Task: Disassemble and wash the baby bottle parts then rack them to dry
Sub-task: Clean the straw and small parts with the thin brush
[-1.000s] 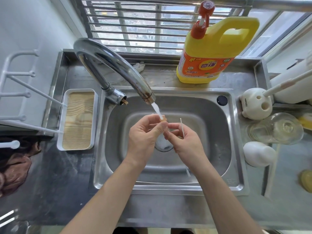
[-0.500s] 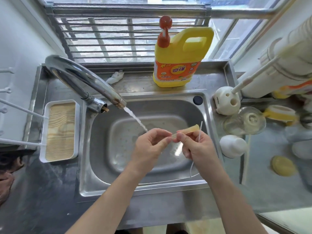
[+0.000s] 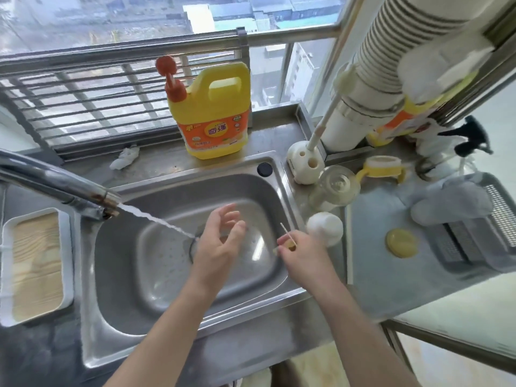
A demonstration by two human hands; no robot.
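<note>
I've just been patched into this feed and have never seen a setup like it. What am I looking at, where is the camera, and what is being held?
There is no machine here. A person works with two bare hands, and the picture comes from a camera worn on their head, looking down at a steel sink. The faucet runs water into the basin. The left hand hangs open over the drain and holds nothing. The right hand pinches a small yellow part together with a thin white stick; they are too small to identify. On the counter to the right lie a clear bottle, a white dome cap, a yellow disc and a yellow handled ring. A detergent jug stands behind the sink.
</note>
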